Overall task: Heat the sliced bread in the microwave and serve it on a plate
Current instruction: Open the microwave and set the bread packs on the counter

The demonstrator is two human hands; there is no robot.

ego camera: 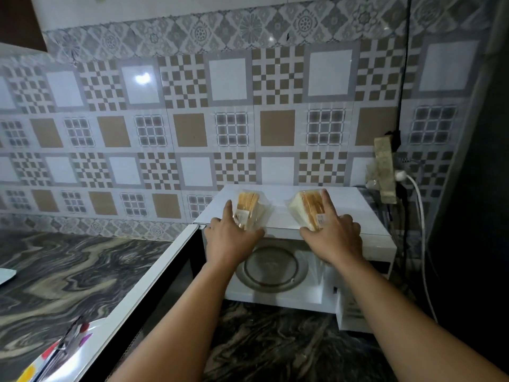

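My left hand curled around one clear-wrapped pack of sliced white bread, and my right hand gripped a second clear-wrapped pack. Both packs lay on top of the white microwave, near its front edge. Its door stood open over the dark marbled tabletop, showing the round glass turntable inside.

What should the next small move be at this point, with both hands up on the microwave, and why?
Probably lift one packet off the top. The left hand and right hand each hold a wrapped bread packet, left and right, on the microwave roof. The door is open and the glass turntable is bare, but the bread still looks wrapped.
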